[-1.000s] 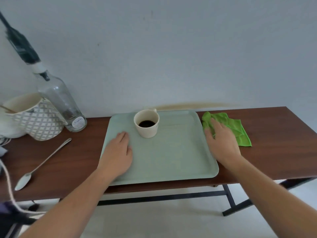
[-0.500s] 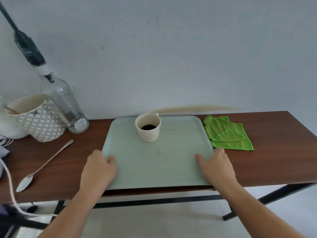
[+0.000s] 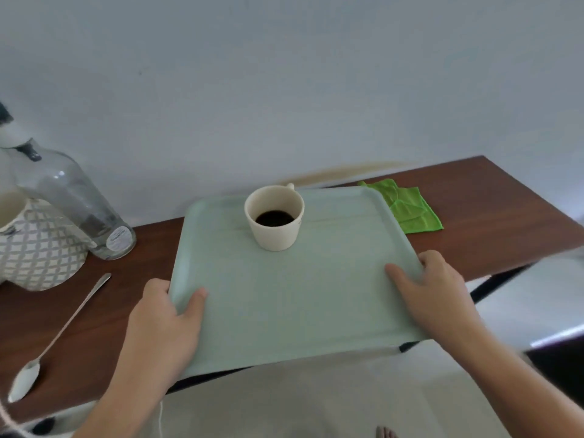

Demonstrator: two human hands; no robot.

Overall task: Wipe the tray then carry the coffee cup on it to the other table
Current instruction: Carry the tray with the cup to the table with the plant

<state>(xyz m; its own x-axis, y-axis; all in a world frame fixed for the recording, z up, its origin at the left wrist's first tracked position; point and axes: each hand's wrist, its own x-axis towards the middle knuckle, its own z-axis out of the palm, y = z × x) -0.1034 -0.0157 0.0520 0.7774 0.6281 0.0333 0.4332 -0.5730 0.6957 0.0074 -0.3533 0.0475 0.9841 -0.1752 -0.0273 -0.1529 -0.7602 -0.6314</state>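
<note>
The bench (image 3: 505,210) carries the pale tray (image 3: 303,295), apparently lifted at its near edge. Left hand (image 3: 164,324) and right hand (image 3: 433,292) clasp opposite sides; the coffee cup (image 3: 274,216) stands far-centre, midway between them.

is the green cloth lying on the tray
No, the green cloth lies on the table beyond the tray's right far corner.
</note>
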